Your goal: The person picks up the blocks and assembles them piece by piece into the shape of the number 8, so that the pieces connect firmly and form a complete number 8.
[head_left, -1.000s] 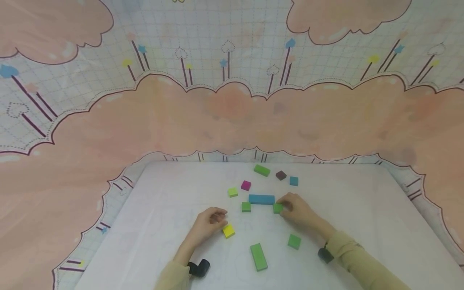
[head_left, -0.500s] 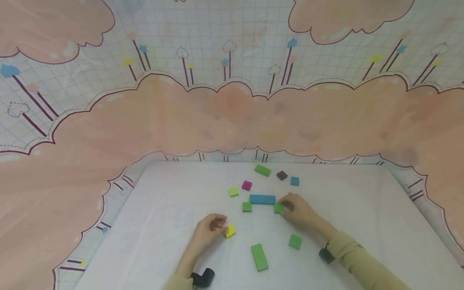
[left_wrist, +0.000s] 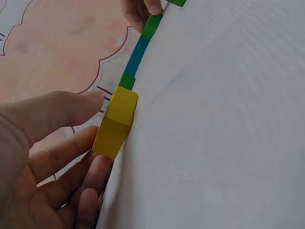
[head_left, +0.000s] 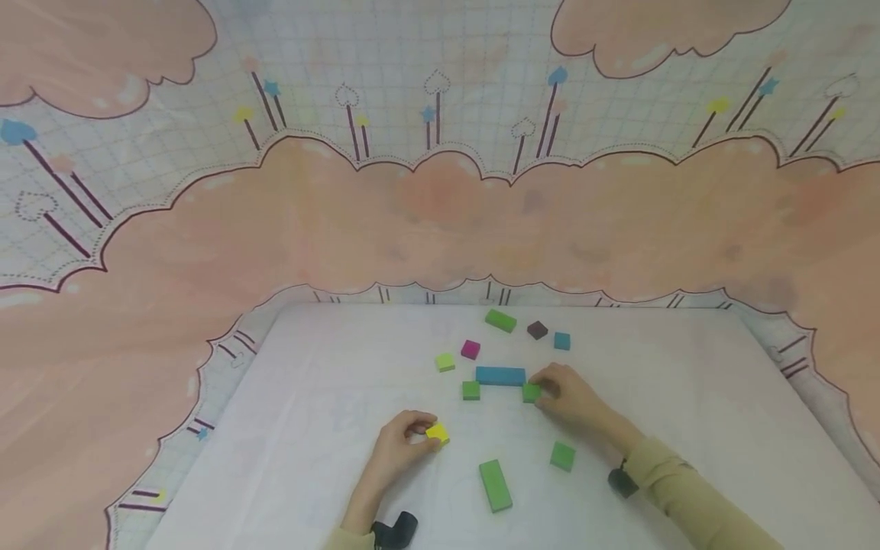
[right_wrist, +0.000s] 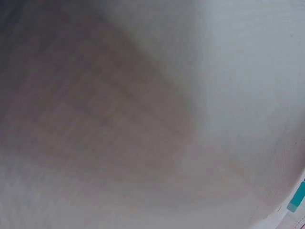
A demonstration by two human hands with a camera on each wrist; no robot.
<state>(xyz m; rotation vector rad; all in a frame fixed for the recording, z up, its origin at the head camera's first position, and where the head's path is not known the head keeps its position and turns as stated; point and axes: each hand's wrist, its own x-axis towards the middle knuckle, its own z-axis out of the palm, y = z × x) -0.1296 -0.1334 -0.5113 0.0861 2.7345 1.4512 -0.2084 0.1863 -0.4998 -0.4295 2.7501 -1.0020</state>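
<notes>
Low over the near half of the table, my left hand [head_left: 402, 445] has its thumb and forefinger around a small yellow block [head_left: 437, 435]. In the left wrist view the yellow block [left_wrist: 116, 121] stands at the fingertips, with the thumb [left_wrist: 78, 107] beside it. My right hand [head_left: 569, 395] pinches a small green block [head_left: 531, 393] at the right end of a long blue block [head_left: 500, 376]. A matching green block [head_left: 470, 391] lies at the blue one's left end. The right wrist view is mostly blurred.
Nearer me lie a long green block [head_left: 496, 486] and a square green block [head_left: 562, 456]. Farther back are a light green block [head_left: 445, 363], a magenta block [head_left: 470, 349], another long green block [head_left: 500, 320], a dark brown block [head_left: 538, 330] and a small blue block [head_left: 561, 341].
My left hand has shifted slightly right and toward me, its thumb and forefinger coming around the yellow block, which has turned a little. My right hand stays on its green block.
</notes>
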